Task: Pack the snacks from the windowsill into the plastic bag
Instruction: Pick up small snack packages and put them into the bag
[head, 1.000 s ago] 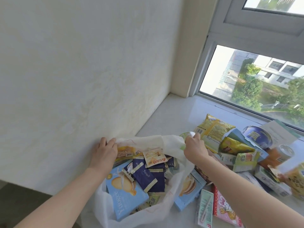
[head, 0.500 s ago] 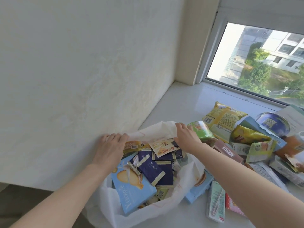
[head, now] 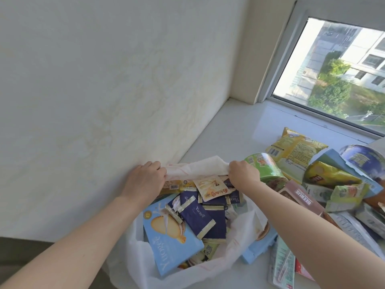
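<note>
Grips: both hands pinch plastic bag (head: 195, 170) rim | fingertips hidden under it

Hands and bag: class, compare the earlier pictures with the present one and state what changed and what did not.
The right hand moved left along the bag's far rim, from beside the green packet toward the left hand. Both grip the plastic bag. The snacks inside and the pile on the windowsill stayed put.

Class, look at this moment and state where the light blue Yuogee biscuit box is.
In the head view the light blue Yuogee box lies inside the white plastic bag, at its near left side, partly under dark blue sachets and just below the left hand.
</note>
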